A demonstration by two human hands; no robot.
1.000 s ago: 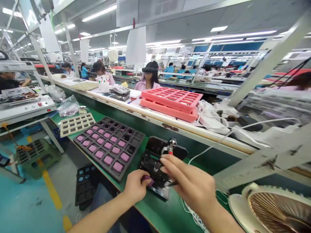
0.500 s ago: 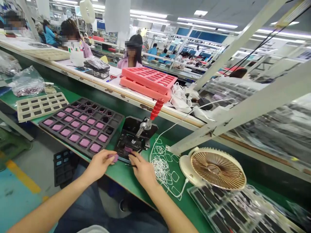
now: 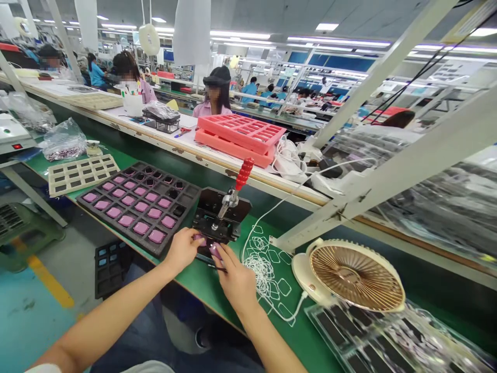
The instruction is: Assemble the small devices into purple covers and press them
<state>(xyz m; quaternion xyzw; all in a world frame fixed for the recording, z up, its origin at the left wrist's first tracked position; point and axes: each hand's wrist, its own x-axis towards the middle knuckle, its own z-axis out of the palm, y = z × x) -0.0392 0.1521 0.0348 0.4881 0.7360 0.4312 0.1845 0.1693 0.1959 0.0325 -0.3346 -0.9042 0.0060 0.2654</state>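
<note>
A black clamp fixture (image 3: 221,225) with a red handle (image 3: 244,173) stands on the green bench in front of me. My left hand (image 3: 184,251) pinches a small purple square case (image 3: 200,240) at the fixture's front edge. Close by on the right, my right hand (image 3: 236,277) grips another purple case (image 3: 215,250) between thumb and fingers. A thin black tool (image 3: 217,268) juts from under its fingers; its kind is not clear. Left of the fixture lies a black foam tray (image 3: 159,248) with rows of purple cases and several black ones.
White cord loops (image 3: 260,269) lie right of the fixture, beside a beige fan (image 3: 355,274). A clear tray (image 3: 349,336) is at the lower right. Red trays (image 3: 236,137) sit on the raised shelf. A cream tray (image 3: 83,173) lies far left. Co-workers sit beyond the shelf.
My left hand has moved right, bringing its purple case to the fixture. My right hand now holds a purple case just in front of the fixture. The view has shifted slightly.
</note>
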